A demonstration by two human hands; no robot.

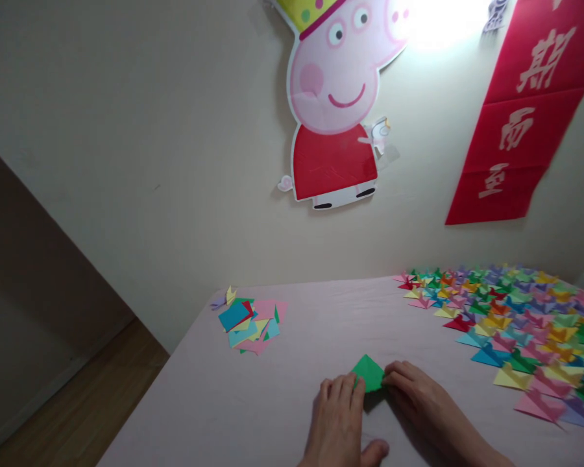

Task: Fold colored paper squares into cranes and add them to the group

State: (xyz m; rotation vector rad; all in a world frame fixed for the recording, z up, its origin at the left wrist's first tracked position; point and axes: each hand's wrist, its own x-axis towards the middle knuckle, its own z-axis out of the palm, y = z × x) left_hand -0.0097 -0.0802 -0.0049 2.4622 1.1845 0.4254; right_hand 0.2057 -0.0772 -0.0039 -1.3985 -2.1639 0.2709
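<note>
- Green paper sits low in the frame, right of centre, on the table; its peak points up the picture, and a dark shadow shows under its lower edge.
- Left hand comes up from the bottom edge; its fingers lie side by side, tips on the paper's left edge, while the thumb stands apart at lower right.
- Right hand reaches in from the lower right, fingers bunched, pinching the paper's right corner; the thumb is mostly hidden.
- Plain tabletop runs above the paper, up to the far edge by the wall, and leftward from the left hand to the slanting side edge.
- Past that side edge, at lower left, wooden floor shows.
- Loose sheets overlap in a heap left of centre, well apart from the hands; a yellow bird and a purple bird stand just beyond, near the table's far left corner.
- Folded birds crowd the right side in rows, so room is narrower to the right of the right hand, though a strip of tabletop lies between.
- Pig cutout at upper centre and red banner at upper right hang on the wall, above the table's far edge.
</note>
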